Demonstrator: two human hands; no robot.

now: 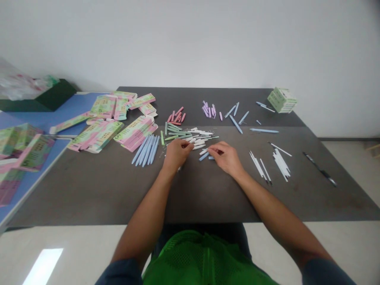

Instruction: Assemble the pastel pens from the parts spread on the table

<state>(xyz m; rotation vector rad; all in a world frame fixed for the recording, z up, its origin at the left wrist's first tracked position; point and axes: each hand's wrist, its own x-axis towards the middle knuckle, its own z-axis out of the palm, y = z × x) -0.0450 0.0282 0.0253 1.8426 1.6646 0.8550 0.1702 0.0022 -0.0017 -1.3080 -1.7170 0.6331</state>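
Note:
My left hand (177, 154) is closed at the near left edge of a pile of white pen parts (199, 138). What its fingers hold, if anything, is hidden; a small tip shows just below the hand. My right hand (227, 158) is also closed, thumb and fingertips pinched together over something too small to name. Short light blue pen barrels (204, 156) lie by its fingertips. Green pen parts (175, 130) sit behind my left hand. To its left, several light blue pens (146, 150) form a row.
Pink-green cartons (136, 132) crowd the left. Red (177, 116) and purple pen parts (209, 110) lie farther back, with loose blue pens (236, 124) beside them. White refills (281, 164) and a black pen (319, 169) are right; a green box (282, 100) stands behind.

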